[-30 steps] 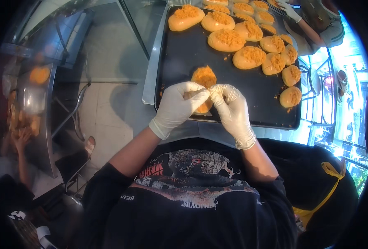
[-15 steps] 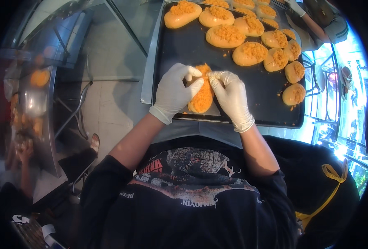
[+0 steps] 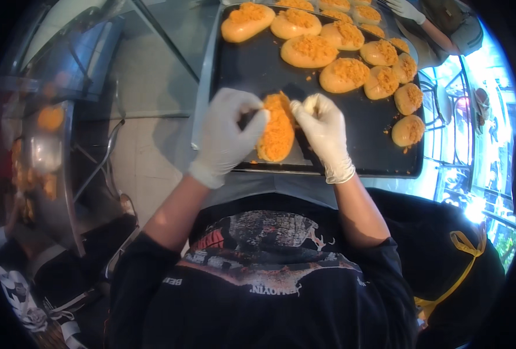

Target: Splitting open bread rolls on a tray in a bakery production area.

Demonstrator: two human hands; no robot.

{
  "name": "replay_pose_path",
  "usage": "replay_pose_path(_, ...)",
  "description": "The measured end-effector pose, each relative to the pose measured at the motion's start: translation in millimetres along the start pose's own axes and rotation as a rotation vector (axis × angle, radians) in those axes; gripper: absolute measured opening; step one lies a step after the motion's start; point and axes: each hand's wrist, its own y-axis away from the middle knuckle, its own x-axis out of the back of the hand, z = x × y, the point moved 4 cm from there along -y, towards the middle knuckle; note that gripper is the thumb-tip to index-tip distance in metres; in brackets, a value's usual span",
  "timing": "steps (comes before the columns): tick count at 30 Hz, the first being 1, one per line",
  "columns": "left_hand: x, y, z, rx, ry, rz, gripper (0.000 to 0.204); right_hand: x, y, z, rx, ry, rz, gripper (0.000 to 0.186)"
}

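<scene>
A long bun [image 3: 276, 135] covered with orange, crumbly topping lies upright in the view on the dark baking tray [image 3: 243, 72], near its front. My left hand [image 3: 226, 139], in a white glove and slightly blurred, has curled fingers and thumb at the bun's upper left edge. My right hand [image 3: 323, 136], gloved alike, pinches at the upper right edge. Several glossy buns [image 3: 345, 75] with similar topping sit across the tray's back and right side.
A co-worker's gloved hand [image 3: 406, 11] is at the top right, beside more buns. At left stands a metal table [image 3: 72, 186] holding orange items, with another person partly visible there. Chairs and bright glass line the right.
Both hands have shifted slightly left and parted a little. More of the bun between them shows, its orange topping exposed along its length.
</scene>
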Motion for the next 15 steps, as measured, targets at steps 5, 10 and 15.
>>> replay_pose_path(5,65.6,25.0,32.8,0.079,0.547,-0.263,0.015,52.9,20.4,-19.3,0.118,-0.108,0.131,0.021)
replay_pose_path(10,87.1,45.5,51.7,0.102,0.467,0.001,0.010,111.8,45.7,-90.6,0.504,0.044,0.274,0.034)
replay_pose_path(15,83.1,41.0,65.9,-0.054,0.341,-0.162,0.010,165.7,83.6,-157.9,1.050,0.131,0.297,0.033)
